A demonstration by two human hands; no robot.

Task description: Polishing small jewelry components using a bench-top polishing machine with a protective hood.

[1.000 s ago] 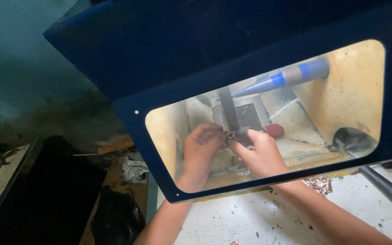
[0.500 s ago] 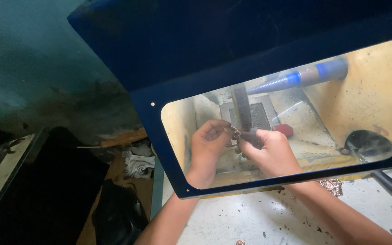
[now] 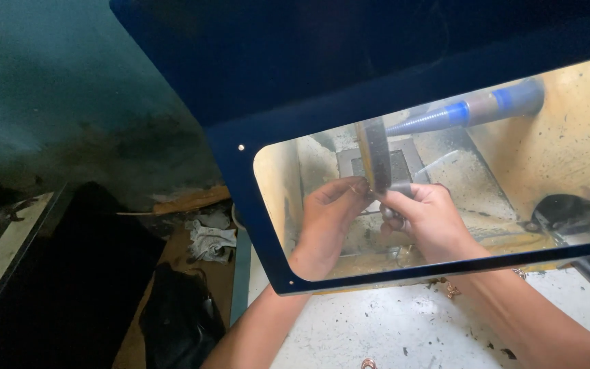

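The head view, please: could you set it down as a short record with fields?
Setting: dark blue guard with a clear window, cream-walled chamber behind it
Left hand: behind the window, fingers at the dark upright belt
Right hand: behind the window, closed on a small grey part at the belt
Also inside: blue and grey nozzle, pointing toward the belt
Worktop: white, speckled with debris
Floor at left: crumpled rag

A white, speckled worktop (image 3: 377,328) carries the blue-framed guard with its clear window (image 3: 274,205). Dark chips and small coppery bits (image 3: 453,290) lie scattered on it, one coppery ring (image 3: 368,363) at the near edge.
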